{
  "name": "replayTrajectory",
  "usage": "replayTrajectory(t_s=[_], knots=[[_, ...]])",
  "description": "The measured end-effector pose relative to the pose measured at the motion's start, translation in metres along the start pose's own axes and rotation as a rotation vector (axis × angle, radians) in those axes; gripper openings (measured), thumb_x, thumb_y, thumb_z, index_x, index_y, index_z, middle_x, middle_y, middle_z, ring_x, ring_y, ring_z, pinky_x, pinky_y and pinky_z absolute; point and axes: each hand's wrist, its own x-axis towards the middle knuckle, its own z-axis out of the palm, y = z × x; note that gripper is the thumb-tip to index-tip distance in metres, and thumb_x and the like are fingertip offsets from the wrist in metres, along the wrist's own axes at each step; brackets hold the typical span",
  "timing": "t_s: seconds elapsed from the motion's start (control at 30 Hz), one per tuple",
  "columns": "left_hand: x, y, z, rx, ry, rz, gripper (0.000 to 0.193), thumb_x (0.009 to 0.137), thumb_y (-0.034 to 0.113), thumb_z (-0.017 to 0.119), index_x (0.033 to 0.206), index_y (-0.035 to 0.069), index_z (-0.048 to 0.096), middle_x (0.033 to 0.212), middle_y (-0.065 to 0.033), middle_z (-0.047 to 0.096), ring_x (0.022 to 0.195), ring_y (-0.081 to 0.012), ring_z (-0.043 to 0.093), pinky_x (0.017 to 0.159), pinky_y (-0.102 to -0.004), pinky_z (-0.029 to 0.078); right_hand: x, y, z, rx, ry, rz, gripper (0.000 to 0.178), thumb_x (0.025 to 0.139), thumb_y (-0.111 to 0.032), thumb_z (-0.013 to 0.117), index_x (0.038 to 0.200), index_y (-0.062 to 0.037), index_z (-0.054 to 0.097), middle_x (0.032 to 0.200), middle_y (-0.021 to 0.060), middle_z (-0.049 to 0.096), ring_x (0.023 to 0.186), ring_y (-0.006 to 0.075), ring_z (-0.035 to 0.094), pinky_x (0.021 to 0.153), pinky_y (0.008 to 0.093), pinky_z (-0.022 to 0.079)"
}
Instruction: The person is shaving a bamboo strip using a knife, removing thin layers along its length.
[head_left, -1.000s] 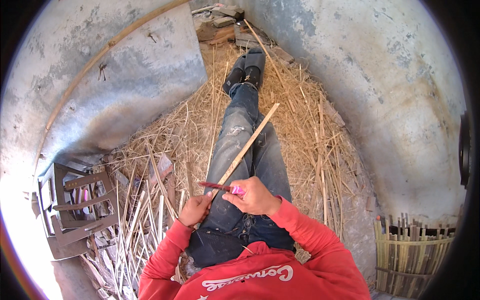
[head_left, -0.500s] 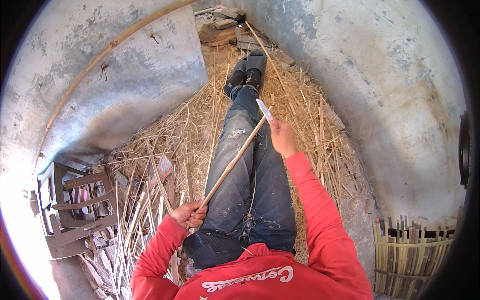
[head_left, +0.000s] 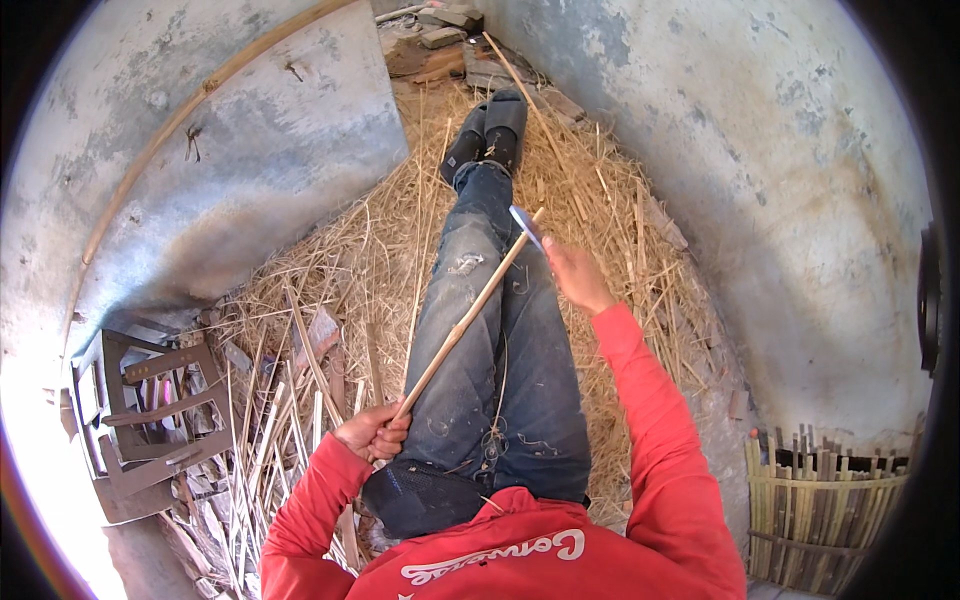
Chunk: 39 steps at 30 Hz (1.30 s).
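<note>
My left hand [head_left: 374, 432] is closed round the near end of a thin bamboo stick [head_left: 458, 330], beside my left thigh. The stick slants up and away across my jeans [head_left: 540, 400] to the right. In my right hand [head_left: 580, 276] is a knife [head_left: 526, 227] with a short pale blade. Its blade lies across the stick close to the far end, and seems to touch it. The fingers of my right hand hide the knife's handle. A dark mesh pad [head_left: 425, 498] rests on my lap under the left wrist.
Straw-like shavings [head_left: 330, 250] cover the ground around my legs. Split strips [head_left: 268, 440] and a dark wooden frame [head_left: 165, 410] lie at the left. A slatted bamboo basket [head_left: 815, 515] stands at the lower right. Grey walls [head_left: 780, 200] rise on both sides; bricks [head_left: 445, 37] lie beyond my feet.
My right hand has shifted slightly right and down, and the knife blade has turned and now crosses the stick near its tip. My left hand keeps its hold.
</note>
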Motion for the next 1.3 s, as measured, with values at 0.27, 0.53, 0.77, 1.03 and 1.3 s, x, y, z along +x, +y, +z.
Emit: replayTrajectory(t_s=[0.27, 0.53, 0.77, 1.03, 1.3], knots=[[-0.002, -0.002, 0.004, -0.045, 0.008, -0.031, 0.051, 0.112, 0.051, 0.039, 0.077, 0.015, 0.043, 0.058, 0.0081, 0.031, 0.044, -0.0026, 0.023, 0.037, -0.0211, 0.018, -0.026, 0.001, 0.026, -0.053, 0.041, -0.021, 0.066, 0.109, -0.052, 0.045, 0.072, 0.0019, 0.058, 0.06, 0.016, 0.052, 0.057, 0.0278, 0.051, 0.059, 0.0441, 0.04], [0.005, 0.005, 0.007, 0.009, -0.013, -0.01, 0.051, 0.111, 0.053, 0.04, 0.077, 0.015, 0.043, 0.058, 0.0085, 0.031, 0.044, -0.0021, 0.022, 0.036, -0.0203, 0.017, 0.0, 0.004, -0.006, 0.12, -0.05, 0.114, 0.068, 0.107, -0.057, 0.045, 0.066, -0.0034, 0.052, 0.059, 0.0047, 0.048, 0.056, 0.0193, 0.043, 0.056, 0.0406, 0.036], [-0.001, -0.004, -0.001, -0.041, 0.003, -0.025, 0.051, 0.111, 0.053, 0.042, 0.077, 0.015, 0.043, 0.058, 0.0078, 0.031, 0.044, -0.0026, 0.022, 0.037, -0.0212, 0.015, -0.047, -0.006, 0.034, 0.027, -0.058, -0.099, 0.068, 0.107, -0.059, 0.044, 0.067, -0.0047, 0.056, 0.057, 0.0028, 0.047, 0.053, 0.0161, 0.043, 0.053, 0.0385, 0.035], [0.003, 0.009, 0.003, -0.032, -0.002, -0.051, 0.051, 0.111, 0.054, 0.041, 0.077, 0.015, 0.043, 0.059, 0.0074, 0.032, 0.044, -0.003, 0.022, 0.037, -0.0213, 0.016, -0.02, -0.012, 0.028, -0.069, 0.015, 0.018, 0.07, 0.109, -0.054, 0.041, 0.077, 0.0036, 0.061, 0.058, 0.0158, 0.05, 0.056, 0.0297, 0.05, 0.059, 0.0473, 0.041], [0.01, 0.013, 0.001, -0.026, -0.047, -0.048, 0.051, 0.112, 0.052, 0.04, 0.078, 0.014, 0.043, 0.058, 0.0065, 0.032, 0.044, -0.0033, 0.023, 0.036, -0.0209, 0.018, -0.023, -0.009, 0.025, 0.034, 0.049, -0.077, 0.067, 0.11, -0.049, 0.044, 0.071, 0.0036, 0.057, 0.059, 0.0222, 0.052, 0.054, 0.0321, 0.049, 0.056, 0.0484, 0.039]])
